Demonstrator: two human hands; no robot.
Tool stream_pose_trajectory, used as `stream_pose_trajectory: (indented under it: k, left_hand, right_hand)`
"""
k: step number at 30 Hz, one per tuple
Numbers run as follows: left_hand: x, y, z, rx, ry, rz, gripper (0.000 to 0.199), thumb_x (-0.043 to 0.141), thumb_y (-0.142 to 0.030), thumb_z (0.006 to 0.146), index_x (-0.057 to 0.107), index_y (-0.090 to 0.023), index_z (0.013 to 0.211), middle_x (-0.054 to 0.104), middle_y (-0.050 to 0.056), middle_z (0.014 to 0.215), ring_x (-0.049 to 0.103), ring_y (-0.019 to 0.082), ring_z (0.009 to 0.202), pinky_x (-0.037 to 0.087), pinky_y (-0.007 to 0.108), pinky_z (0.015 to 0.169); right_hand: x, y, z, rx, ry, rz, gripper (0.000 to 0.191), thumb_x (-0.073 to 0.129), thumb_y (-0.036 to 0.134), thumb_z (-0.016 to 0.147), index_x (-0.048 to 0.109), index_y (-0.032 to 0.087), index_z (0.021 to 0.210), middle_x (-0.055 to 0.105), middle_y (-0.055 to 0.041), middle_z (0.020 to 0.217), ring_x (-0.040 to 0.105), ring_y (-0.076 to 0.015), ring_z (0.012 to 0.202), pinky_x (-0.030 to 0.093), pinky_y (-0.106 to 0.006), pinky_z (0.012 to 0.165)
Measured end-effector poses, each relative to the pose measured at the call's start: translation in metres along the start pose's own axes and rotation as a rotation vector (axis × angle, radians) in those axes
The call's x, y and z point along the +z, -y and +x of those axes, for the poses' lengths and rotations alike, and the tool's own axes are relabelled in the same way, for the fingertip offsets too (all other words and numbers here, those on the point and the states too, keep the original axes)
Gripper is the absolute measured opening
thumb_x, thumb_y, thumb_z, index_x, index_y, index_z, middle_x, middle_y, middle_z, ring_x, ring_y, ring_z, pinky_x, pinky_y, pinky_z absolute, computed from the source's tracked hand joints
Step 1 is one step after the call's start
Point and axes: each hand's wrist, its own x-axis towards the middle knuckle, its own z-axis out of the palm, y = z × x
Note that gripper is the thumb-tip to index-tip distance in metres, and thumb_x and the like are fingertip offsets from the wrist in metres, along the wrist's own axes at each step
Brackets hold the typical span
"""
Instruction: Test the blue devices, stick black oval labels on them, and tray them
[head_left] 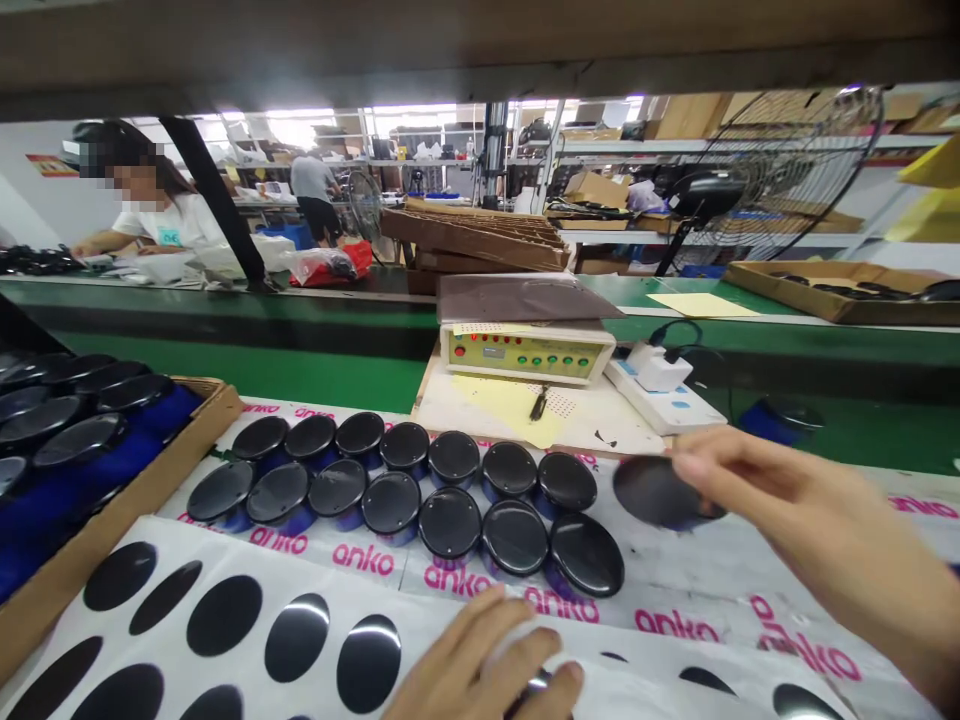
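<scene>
My right hand point(780, 500), slightly blurred, pinches the edge of a round black-topped piece point(652, 490) at the right end of two rows. Similar pieces with glossy black tops and blue sides stand in these rows, such as one black-topped piece point(585, 552) at the near right. My left hand point(491, 665) lies with fingers apart over a white sheet of round black stickers point(420, 610). Part of a dark sticker shows between its fingers. One black sticker point(369, 662) is just left of that hand.
At left, a cardboard box point(202, 410) holds more blue pieces with black tops. Behind the rows sit a control box point(529, 352) with lit buttons and a white power strip point(667, 395). A person point(165, 215) works across the green bench; a fan point(780, 180) stands at right.
</scene>
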Motion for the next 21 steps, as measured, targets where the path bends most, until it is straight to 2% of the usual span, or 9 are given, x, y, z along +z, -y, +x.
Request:
stream_pose_trajectory:
  k: [3,6,9,14,21]
  left_hand:
    - [-0.026,0.035,0.013,0.006,0.017,-0.005,0.025,0.057,-0.033,0.09,0.064,-0.015,0.106,0.069,0.004,0.101,0.062,0.019,0.1,0.04,0.037,0.107]
    - [-0.031,0.059,0.025,-0.024,0.023,-0.001,0.038,0.06,-0.047,0.086,0.066,-0.013,0.103,0.069,0.006,0.102,0.06,0.022,0.102,0.041,0.039,0.105]
    - [-0.023,0.068,0.04,0.003,0.087,0.012,0.041,0.058,-0.049,0.086,0.065,-0.014,0.106,0.067,0.007,0.111,0.057,0.025,0.109,0.041,0.042,0.103]
    - [-0.004,0.072,0.063,0.085,0.205,0.048,0.062,0.045,-0.064,0.086,0.058,-0.014,0.121,0.059,0.013,0.125,0.05,0.03,0.118,0.036,0.046,0.102]
    - [0.015,0.071,0.058,0.109,0.348,0.138,0.072,0.038,-0.068,0.086,0.042,-0.019,0.138,0.047,0.014,0.139,0.042,0.033,0.126,0.017,0.046,0.107]
  right_hand:
    - [0.03,0.005,0.039,0.13,0.082,0.277,0.031,0.066,0.05,0.077,0.063,0.019,0.07,0.064,-0.0023,0.076,0.054,-0.0158,0.072,0.041,-0.026,0.065]
    - [0.052,-0.008,0.053,0.155,0.125,0.381,0.031,0.067,0.05,0.076,0.065,0.019,0.072,0.064,-0.0035,0.08,0.055,-0.0181,0.079,0.041,-0.028,0.072]
    - [0.061,-0.026,0.046,0.209,0.168,0.439,0.029,0.067,0.046,0.077,0.062,0.019,0.068,0.059,-0.001,0.079,0.05,-0.0161,0.08,0.038,-0.026,0.073]
    - [0.068,-0.044,0.031,0.225,0.188,0.498,0.03,0.066,0.042,0.08,0.054,0.019,0.064,0.05,0.0009,0.082,0.045,-0.0149,0.08,0.034,-0.026,0.073]
    - [0.07,-0.056,0.025,0.185,0.213,0.517,0.024,0.063,0.038,0.085,0.057,0.021,0.07,0.051,0.0013,0.088,0.046,-0.0138,0.081,0.033,-0.027,0.072]
